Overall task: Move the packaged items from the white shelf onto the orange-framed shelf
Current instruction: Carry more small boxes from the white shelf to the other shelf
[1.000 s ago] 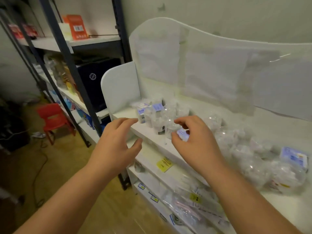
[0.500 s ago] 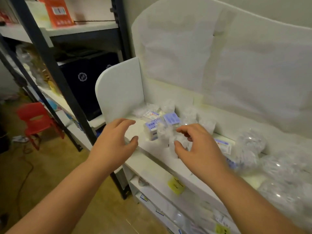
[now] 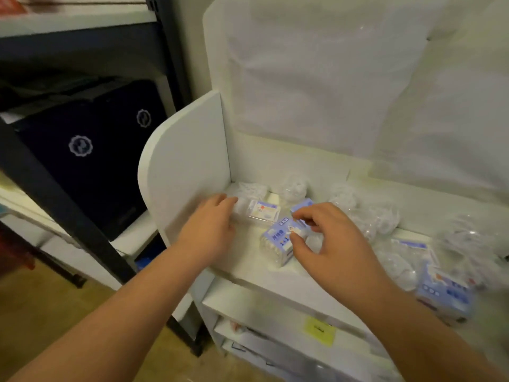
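Note:
On the white shelf [image 3: 256,274] lie several small packaged items in clear wrap with blue labels. My right hand [image 3: 330,249] pinches the top of one blue-labelled pack [image 3: 276,244] between thumb and fingers. My left hand [image 3: 210,227] reaches in beside the shelf's white side panel [image 3: 187,166], its straight fingertips touching a clear pack with a white label [image 3: 259,212]. More wrapped packs [image 3: 440,288] sit further right on the shelf. No orange-framed shelf is in view.
A dark metal rack [image 3: 63,194] stands to the left, holding a black box with round emblems [image 3: 91,155]. Lower white shelves hold bagged goods and a yellow tag [image 3: 321,330]. Plastic sheet covers the shelf's back panel [image 3: 330,78]. Brown floor lies below left.
Both hands have moved forward onto the shelf. My right hand has closed its fingers on the blue-labelled pack; my left hand now touches the clear pack by the side panel. The view has tilted closer.

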`<state>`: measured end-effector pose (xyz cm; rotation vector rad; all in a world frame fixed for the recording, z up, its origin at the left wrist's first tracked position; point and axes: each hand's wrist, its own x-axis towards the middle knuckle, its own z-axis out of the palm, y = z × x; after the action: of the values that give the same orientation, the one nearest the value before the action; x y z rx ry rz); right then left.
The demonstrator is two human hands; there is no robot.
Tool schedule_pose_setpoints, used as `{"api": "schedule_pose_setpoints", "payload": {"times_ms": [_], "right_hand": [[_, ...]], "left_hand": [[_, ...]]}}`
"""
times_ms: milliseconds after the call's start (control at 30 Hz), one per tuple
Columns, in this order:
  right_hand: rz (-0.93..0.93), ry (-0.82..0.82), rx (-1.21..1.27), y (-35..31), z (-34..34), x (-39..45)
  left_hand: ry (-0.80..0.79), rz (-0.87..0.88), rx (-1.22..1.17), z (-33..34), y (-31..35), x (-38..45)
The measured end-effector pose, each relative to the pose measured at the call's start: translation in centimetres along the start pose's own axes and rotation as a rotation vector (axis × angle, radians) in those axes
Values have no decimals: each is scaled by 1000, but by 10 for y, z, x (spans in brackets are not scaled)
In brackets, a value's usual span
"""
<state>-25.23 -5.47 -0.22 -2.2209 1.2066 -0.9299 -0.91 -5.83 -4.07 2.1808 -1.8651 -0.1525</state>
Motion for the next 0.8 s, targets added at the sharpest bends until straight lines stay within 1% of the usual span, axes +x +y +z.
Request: {"api": "schedule_pose_setpoints", "payload": {"times_ms": [133,200,433,533,667,800], "right_hand": [[27,2,-25,-5,11,4],[35,8,-38,-6,14,6],[57,20,-62,-2,15,13],[71,10,-71,0,14,16],[47,-72,-170,3,14,19],[-22,-220,-325,4,11,25]], "left_hand": [[-120,70,165,10,-11,29],[-151,96,228,15,-14,35],[-63,143,464,7,-10,24],[-78,139,482,6,-12,17],[-105,139,485,3,-13,12],[-67,122,560,0,-6,4]]}}
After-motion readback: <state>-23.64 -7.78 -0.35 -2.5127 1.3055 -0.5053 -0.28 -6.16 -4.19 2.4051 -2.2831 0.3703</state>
